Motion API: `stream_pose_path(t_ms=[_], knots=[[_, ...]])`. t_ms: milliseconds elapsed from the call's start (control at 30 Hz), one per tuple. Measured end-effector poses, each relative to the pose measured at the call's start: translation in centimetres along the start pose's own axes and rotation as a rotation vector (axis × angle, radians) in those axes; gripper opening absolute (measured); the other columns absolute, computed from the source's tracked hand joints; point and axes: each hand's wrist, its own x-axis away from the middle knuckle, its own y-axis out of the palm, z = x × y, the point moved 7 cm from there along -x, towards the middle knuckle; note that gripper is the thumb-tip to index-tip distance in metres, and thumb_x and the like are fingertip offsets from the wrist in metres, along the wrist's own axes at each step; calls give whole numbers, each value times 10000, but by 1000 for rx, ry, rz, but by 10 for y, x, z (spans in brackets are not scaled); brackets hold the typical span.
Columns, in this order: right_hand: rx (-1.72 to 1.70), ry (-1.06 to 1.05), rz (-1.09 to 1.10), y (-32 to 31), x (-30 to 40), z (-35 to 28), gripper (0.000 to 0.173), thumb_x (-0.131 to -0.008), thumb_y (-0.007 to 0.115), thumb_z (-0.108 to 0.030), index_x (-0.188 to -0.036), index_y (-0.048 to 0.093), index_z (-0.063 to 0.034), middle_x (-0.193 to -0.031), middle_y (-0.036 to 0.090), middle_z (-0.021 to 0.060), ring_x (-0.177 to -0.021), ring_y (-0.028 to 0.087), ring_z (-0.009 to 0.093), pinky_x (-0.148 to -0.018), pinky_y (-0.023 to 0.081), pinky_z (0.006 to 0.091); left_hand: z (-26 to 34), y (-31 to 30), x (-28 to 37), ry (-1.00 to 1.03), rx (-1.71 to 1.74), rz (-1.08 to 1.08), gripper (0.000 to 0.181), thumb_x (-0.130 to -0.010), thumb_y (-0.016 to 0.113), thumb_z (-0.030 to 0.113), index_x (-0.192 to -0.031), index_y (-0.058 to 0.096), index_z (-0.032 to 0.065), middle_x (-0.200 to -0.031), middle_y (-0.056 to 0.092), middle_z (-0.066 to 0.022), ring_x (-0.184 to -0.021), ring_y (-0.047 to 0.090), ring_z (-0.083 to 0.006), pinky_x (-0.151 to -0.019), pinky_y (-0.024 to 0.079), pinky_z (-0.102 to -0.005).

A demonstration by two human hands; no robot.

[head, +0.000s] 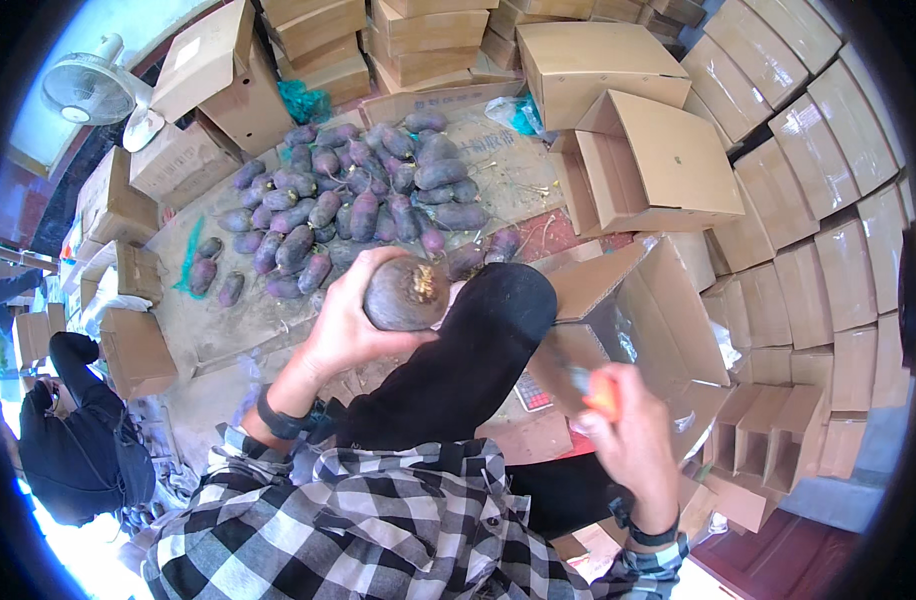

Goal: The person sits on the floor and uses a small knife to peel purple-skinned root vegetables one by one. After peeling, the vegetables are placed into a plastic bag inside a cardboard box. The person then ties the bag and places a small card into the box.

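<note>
My left hand (pixel 336 330) grips a large dark purple radish (pixel 396 300) above my left knee. Its trimmed, yellowish crown end faces up toward me. To the right, apart from the radish, my right hand (pixel 632 431) is closed around the orange handle (pixel 602 396) of what looks like a knife; the blade is blurred by motion. In front of me a large pile of purple radishes (pixel 364 206) lies on flattened cardboard (pixel 210 319), with a few loose ones at its left side. Two more radishes (pixel 503 244) rest just beyond my knee.
An open cardboard box (pixel 675 315) stands at my right, beside a calculator (pixel 533 394) on the floor. Tall stacks of cartons (pixel 825 165) line the right side. A white fan (pixel 90 86) is at upper left. Another person (pixel 79 450) in dark clothing is at far left.
</note>
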Motion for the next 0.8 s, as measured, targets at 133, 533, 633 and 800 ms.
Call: stream_pose_path(t_ms=[133, 533, 633, 800], knots=[[77, -348, 6, 20, -33, -67, 447, -782, 744, -348, -1088, 546, -90, -858, 603, 120, -726, 642, 325, -627, 517, 402, 11, 3, 8, 25, 27, -39, 812, -561, 909, 261, -1233, 501, 57, -1097, 645, -129, -1018, 640, -224, -898, 496, -347], [80, -383, -100, 36, -48, -89, 322, -847, 685, -329, -1007, 537, -91, -782, 607, 121, -669, 633, 336, -564, 505, 417, 13, -5, 26, 134, 22, 41, 803, -561, 913, 258, -1221, 513, 37, -1091, 633, -142, -1021, 636, -281, -893, 491, -365], [3, -324, -186, 42, -49, -89, 286, -874, 657, -316, -976, 524, -84, -771, 630, 142, -663, 627, 360, -552, 499, 437, 14, -8, 30, 190, -50, 145, 787, -554, 911, 249, -1200, 524, 23, -1067, 629, -153, -985, 629, -321, -862, 496, -386], [10, -334, -207, 50, -53, -91, 277, -898, 624, -320, -953, 512, -72, -753, 633, 157, -654, 623, 373, -544, 496, 451, 13, -14, 37, 296, -181, 273, 776, -536, 908, 240, -1170, 532, -3, -1060, 629, -158, -941, 626, -333, -826, 502, -392]])
